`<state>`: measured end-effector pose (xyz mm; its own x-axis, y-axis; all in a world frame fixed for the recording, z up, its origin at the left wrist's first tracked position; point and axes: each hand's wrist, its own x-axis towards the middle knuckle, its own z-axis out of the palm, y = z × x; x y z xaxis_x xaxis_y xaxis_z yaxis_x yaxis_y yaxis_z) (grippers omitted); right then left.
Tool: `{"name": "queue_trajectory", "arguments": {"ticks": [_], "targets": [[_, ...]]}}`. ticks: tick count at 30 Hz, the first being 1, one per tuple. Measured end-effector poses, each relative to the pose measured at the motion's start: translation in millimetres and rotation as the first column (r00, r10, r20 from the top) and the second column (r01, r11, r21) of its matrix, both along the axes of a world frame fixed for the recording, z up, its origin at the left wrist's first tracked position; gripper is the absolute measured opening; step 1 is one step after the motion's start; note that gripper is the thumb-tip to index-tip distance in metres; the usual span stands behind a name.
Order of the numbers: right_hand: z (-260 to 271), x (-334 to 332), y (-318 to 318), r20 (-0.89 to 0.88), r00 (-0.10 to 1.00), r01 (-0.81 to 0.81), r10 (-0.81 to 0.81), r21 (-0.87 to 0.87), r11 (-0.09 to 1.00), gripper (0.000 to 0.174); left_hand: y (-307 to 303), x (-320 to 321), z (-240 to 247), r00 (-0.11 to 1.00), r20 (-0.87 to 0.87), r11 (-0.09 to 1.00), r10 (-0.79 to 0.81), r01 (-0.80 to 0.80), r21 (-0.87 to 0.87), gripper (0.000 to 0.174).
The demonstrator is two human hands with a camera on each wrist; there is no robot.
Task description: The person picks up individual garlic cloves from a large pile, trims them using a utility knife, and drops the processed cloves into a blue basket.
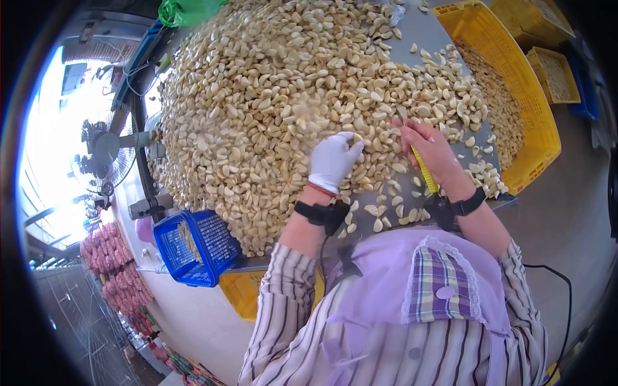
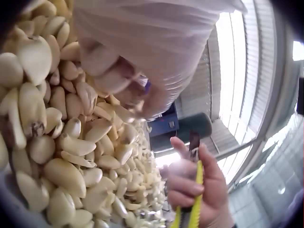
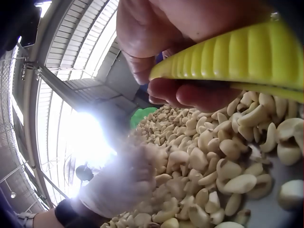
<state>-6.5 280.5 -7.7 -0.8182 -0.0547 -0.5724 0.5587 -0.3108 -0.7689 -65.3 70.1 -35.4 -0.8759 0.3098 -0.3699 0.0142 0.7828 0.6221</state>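
Peeled, clove-shaped pale pieces, like garlic cloves [image 1: 257,96] [image 2: 64,175] [image 3: 228,183], lie in a broad heap on a grey table. At the heap's near side, the white-gloved left hand [image 1: 333,159] [image 2: 142,47] [image 3: 118,185] has its fingers curled and seems to pinch one clove [image 1: 358,139] between thumb and fingertips. Just right of it, the bare right hand [image 1: 432,153] [image 2: 202,185] [image 3: 190,47] grips a yellow ribbed handle [image 1: 425,171] [image 2: 197,194] [image 3: 237,52]. A short dark blade [image 2: 194,141] rises beyond its fingers in the left wrist view. The hands are apart.
A yellow crate [image 1: 541,128] of cloves stands right of the table, with smaller crates [image 1: 552,76] behind. A blue basket [image 1: 215,241] sits at the left corner. Left stands a fan [image 1: 103,151]; green plastic [image 1: 187,11] lies at the far edge. Loose cloves lie near the apron.
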Motion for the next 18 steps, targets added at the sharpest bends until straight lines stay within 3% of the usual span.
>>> {"name": "queue_trajectory", "arguments": {"ticks": [1,2,3,4,5,6,8,12,15,17,18], "targets": [[-3,2,1,0.003,1.000,0.008,-0.008,-0.001,1.000,0.036,-2,2,2,1.000,0.003,1.000,-0.008,0.008,-0.001,0.028],[-7,4,2,-0.054,0.998,-0.037,0.039,0.037,0.999,0.038,-4,7,5,0.980,0.174,0.957,0.100,-0.143,0.254,0.030],[-9,5,1,-0.108,0.990,-0.083,0.091,0.077,0.994,0.040,-8,13,11,0.918,0.364,0.828,0.159,-0.325,0.457,0.031],[-5,6,-2,-0.104,0.990,-0.086,0.093,0.070,0.994,0.040,-13,18,20,0.821,0.547,0.629,0.164,-0.514,0.583,0.033],[4,6,-6,-0.133,0.968,-0.195,0.213,0.134,0.971,0.041,-19,20,32,0.806,0.589,0.661,0.059,-0.473,0.582,0.034],[14,6,-9,-0.155,0.931,-0.298,0.331,0.202,0.933,0.043,-19,24,35,0.806,0.589,0.661,0.060,-0.475,0.582,0.034],[21,5,-12,-0.195,0.910,-0.323,0.366,0.221,0.920,0.047,-13,31,36,0.778,0.629,0.491,-0.011,-0.543,0.681,0.030],[20,7,-15,-0.364,0.788,-0.363,0.497,0.377,0.852,0.054,-5,40,55,0.743,0.666,0.471,0.067,-0.612,0.636,0.028],[15,8,-16,-0.430,0.722,-0.340,0.543,0.463,0.819,0.058,-8,46,51,0.777,0.629,0.539,-0.015,-0.524,0.660,0.029],[15,7,-16,-0.444,0.693,-0.338,0.569,0.497,0.799,0.060,-3,51,47,0.758,0.652,0.331,-0.002,-0.615,0.716,0.024],[20,7,-16,-0.396,0.710,-0.376,0.583,0.487,0.789,0.060,-2,53,43,0.758,0.652,0.332,0.003,-0.616,0.715,0.024]]}}
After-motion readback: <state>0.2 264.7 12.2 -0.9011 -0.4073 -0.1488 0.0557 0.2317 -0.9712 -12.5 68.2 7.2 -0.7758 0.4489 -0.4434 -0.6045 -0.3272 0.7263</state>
